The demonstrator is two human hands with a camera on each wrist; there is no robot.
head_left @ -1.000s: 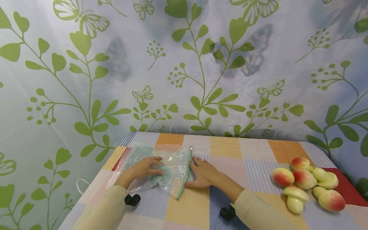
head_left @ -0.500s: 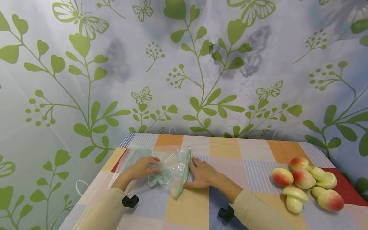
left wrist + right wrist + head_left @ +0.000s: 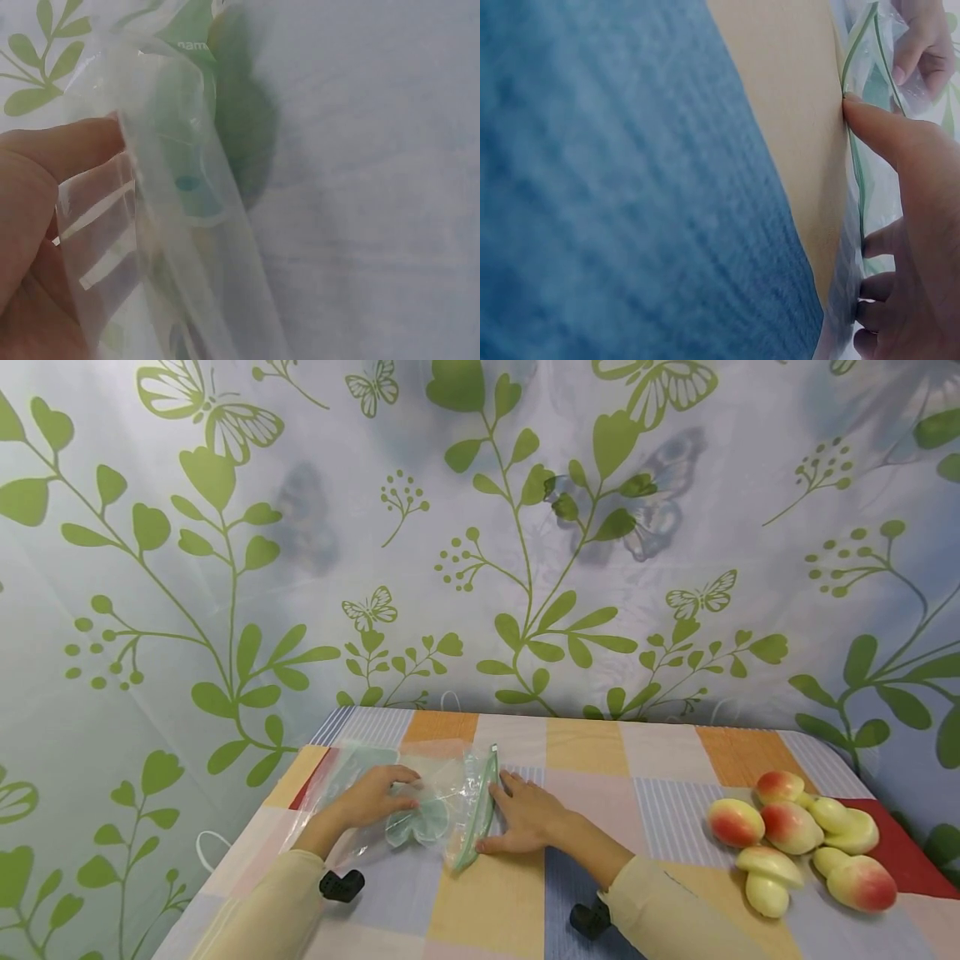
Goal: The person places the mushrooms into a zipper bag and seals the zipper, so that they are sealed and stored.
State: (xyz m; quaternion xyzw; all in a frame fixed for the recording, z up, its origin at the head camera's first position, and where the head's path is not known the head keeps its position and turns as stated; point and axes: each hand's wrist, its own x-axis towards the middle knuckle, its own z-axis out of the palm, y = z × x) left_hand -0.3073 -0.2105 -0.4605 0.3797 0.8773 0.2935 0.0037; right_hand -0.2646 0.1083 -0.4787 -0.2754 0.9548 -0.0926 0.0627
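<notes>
A clear zip bag (image 3: 459, 789) with a green zip edge (image 3: 480, 827) and pale green print lies on the patchwork cloth. My left hand (image 3: 378, 797) is over the bag's body, its thumb and fingers pinching the film, as the left wrist view suggests with clear plastic (image 3: 97, 247) by the fingers. My right hand (image 3: 528, 814) rests at the zip edge, thumb toward the near end and fingertips farther up, fingers fairly straight. In the right wrist view the bag's two green rims (image 3: 857, 161) stand apart near the thumb (image 3: 877, 127).
Several red-and-yellow peach-like pieces (image 3: 795, 827) and a mushroom-shaped piece (image 3: 768, 877) lie clustered on the table's right side. The checked cloth (image 3: 588, 747) covers the table. Behind hangs a leaf-patterned curtain (image 3: 420, 568). Each wrist carries a black camera mount (image 3: 341, 887).
The green zip edge has parted slightly and its near end has shifted a little left. Both hands stay in nearly the same places.
</notes>
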